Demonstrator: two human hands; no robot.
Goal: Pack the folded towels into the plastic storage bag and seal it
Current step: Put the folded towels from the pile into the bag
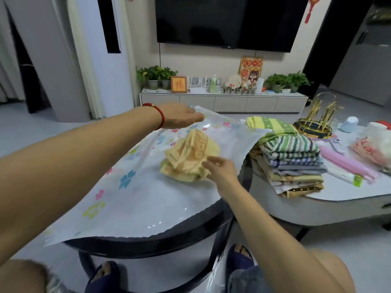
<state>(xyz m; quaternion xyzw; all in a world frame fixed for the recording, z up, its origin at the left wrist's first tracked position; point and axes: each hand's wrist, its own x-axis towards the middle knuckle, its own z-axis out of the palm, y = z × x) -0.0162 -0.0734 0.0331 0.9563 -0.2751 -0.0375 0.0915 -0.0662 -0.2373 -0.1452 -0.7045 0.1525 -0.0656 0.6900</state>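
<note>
L hand (179, 116), red bracelet (159, 115) at wrist, reaches to far edge of the plastic storage bag (135, 187); fingers flat and stretched on/over the bag's far rim, can't tell if it actually pinches the plastic. R hand (220, 167) loosely open, fingers spread, fingertips touching near side of a yellow towel (190, 159); not closed round it. That towel is crumpled, lying w/ the bag at its middle; whether inside or on top of the film is unclear. Bag lies flat, translucent w/ coloured flower print, spread over a round dark-rimmed worktop (190, 231), near edge hanging slightly past the rim. To the R, on a 2nd pale worktop (338, 206), a stack of folded towels (294, 166), striped ones on top, plain below, well apart from bag's middle. Another yellow-green towel (268, 123) lies behind the stack, nr bag's far R corner. Gold wire rack (317, 121) and pink tube-like items (347, 163) further R.
</note>
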